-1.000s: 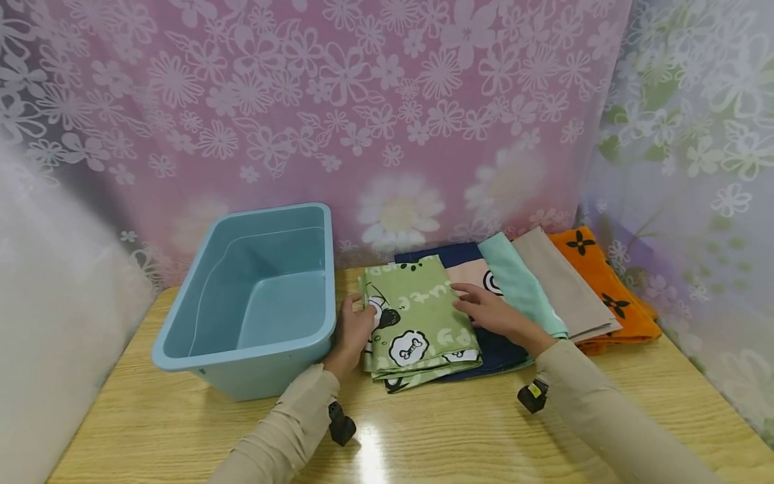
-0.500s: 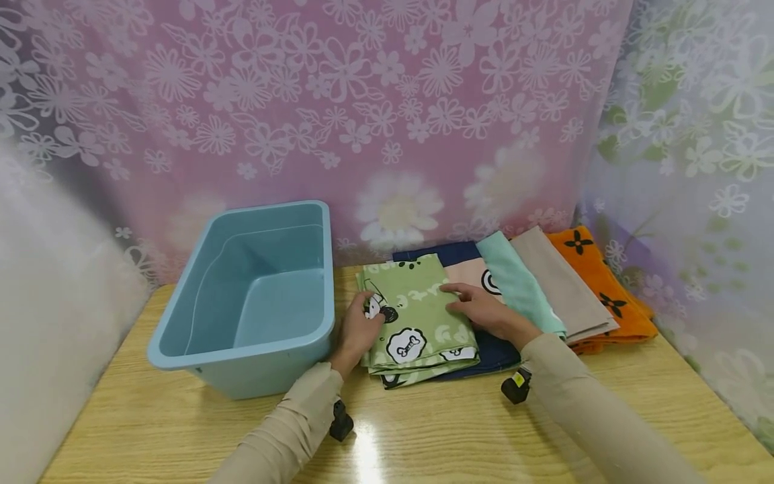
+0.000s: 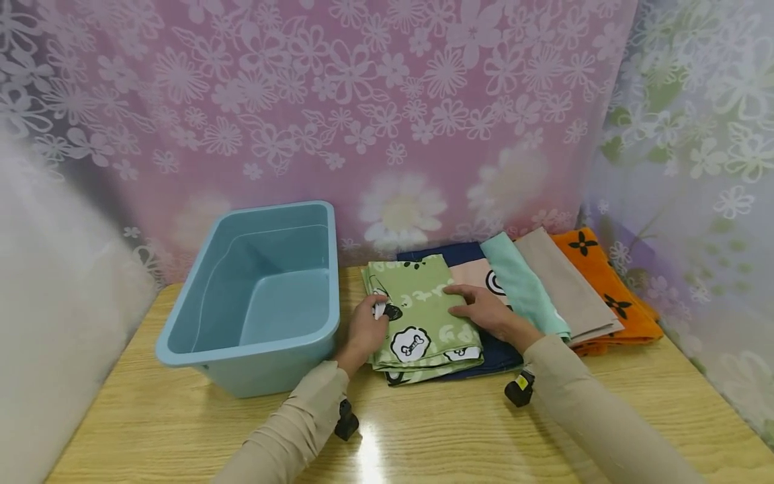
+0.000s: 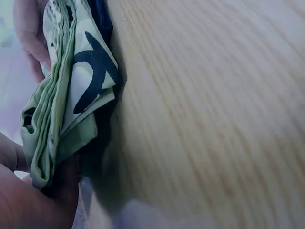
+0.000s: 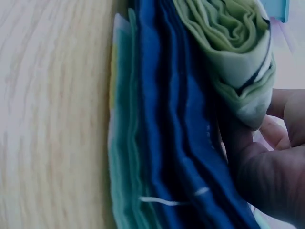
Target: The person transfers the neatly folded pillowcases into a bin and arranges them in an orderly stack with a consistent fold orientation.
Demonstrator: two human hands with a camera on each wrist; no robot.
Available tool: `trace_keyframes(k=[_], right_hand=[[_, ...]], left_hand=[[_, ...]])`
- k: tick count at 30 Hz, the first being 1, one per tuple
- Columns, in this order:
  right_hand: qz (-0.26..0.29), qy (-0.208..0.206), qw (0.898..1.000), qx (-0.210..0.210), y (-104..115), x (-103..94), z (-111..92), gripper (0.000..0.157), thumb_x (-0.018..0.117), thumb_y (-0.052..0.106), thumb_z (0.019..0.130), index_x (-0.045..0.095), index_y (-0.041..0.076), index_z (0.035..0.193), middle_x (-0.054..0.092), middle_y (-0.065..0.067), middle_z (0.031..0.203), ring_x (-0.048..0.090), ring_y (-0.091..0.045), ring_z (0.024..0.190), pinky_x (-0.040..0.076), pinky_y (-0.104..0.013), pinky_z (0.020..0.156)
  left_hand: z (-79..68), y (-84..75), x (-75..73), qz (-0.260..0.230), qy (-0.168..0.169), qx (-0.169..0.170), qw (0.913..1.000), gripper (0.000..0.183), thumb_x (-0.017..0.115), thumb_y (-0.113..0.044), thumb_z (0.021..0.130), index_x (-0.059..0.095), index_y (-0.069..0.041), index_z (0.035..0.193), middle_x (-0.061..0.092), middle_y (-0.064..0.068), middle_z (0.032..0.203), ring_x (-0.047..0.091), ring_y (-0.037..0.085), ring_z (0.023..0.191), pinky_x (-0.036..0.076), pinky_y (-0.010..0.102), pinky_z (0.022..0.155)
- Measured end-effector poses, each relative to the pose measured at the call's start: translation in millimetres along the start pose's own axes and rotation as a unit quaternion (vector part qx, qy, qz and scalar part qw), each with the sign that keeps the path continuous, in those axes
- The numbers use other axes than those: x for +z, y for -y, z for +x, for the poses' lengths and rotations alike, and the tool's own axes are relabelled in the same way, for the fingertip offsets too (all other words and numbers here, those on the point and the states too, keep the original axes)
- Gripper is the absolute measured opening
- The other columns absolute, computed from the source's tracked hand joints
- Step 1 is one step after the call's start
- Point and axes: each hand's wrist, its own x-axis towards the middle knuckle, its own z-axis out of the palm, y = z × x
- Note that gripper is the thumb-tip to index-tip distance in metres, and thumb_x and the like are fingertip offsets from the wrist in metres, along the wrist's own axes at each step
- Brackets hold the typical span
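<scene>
A folded green cloth (image 3: 423, 302) with white lettering and cartoon prints lies on top of a folded navy cloth (image 3: 498, 351), slightly to its left. My left hand (image 3: 365, 329) grips the green cloth by its left edge. In the left wrist view, the cloth's layered folds (image 4: 45, 129) sit between the thumb and fingers of that hand (image 4: 35, 202). At the opposite edge, my right hand (image 3: 491, 312) pinches the green cloth. The right wrist view has part of that hand (image 5: 271, 167) tucked under the rolled fold, with other fingers above it.
A light blue plastic tub (image 3: 275, 353) stands close at the left. Rightward lie overlapping folded cloths: mint green (image 3: 525, 286), beige (image 3: 565, 289) and orange with black flowers (image 3: 629, 323). Floral curtains (image 3: 387, 121) hang behind the wooden table (image 3: 447, 430).
My right hand has moved left and closed in on the green cloth's right edge. The left hand has shifted slightly right and further over its left edge. The cloths stay about in place.
</scene>
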Motion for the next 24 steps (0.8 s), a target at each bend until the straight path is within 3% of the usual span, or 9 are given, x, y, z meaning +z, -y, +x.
trace_keyframes(k=[5, 11, 16, 24], right_hand=[[-0.056, -0.030, 0.998, -0.025, 14.0, -3.7, -8.4, 0.047, 0.058, 0.016, 0.087, 0.044, 0.010, 0.131, 0.029, -0.012, 0.140, 0.023, -0.038, 0.125, 0.033, -0.049, 0.091], [-0.096, -0.043, 0.993, -0.046, 40.1, -15.4, -20.7, 0.046, 0.058, 0.019, 0.087, 0.045, 0.012, 0.130, 0.030, -0.010, 0.139, 0.018, -0.034, 0.128, 0.029, -0.052, 0.094], [-0.104, -0.033, 0.993, -0.044, 62.7, -25.5, -32.4, 0.047, 0.056, 0.025, 0.088, 0.043, 0.015, 0.132, 0.028, -0.008, 0.140, 0.023, -0.031, 0.126, 0.032, -0.049, 0.091], [-0.130, -0.040, 0.990, -0.047, 101.0, -33.5, -49.0, 0.051, 0.057, 0.034, 0.085, 0.043, 0.019, 0.132, 0.027, -0.008, 0.140, 0.029, -0.030, 0.123, 0.035, -0.049, 0.089]], left_hand=[[-4.6, -13.4, -2.6, 0.047, -0.014, 0.035, 0.9982, 0.037, 0.049, -0.004, 0.087, 0.052, -0.014, 0.122, 0.050, 0.006, 0.124, 0.037, 0.011, 0.042, 0.036, 0.027, 0.045], [-13.2, -34.8, -8.1, 0.052, -0.015, 0.060, 0.9967, 0.040, 0.047, -0.006, 0.087, 0.049, -0.016, 0.126, 0.050, 0.007, 0.123, 0.037, 0.011, 0.037, 0.036, 0.027, 0.039], [-21.3, -53.3, -16.1, 0.051, -0.009, 0.069, 0.9963, 0.042, 0.045, -0.009, 0.089, 0.046, -0.021, 0.129, 0.050, 0.006, 0.122, 0.034, 0.010, 0.033, 0.034, 0.026, 0.035], [-33.5, -83.1, -36.3, 0.067, 0.009, 0.105, 0.9921, 0.043, 0.042, -0.010, 0.090, 0.040, -0.018, 0.133, 0.048, 0.005, 0.125, 0.038, 0.013, 0.038, 0.038, 0.028, 0.040]])
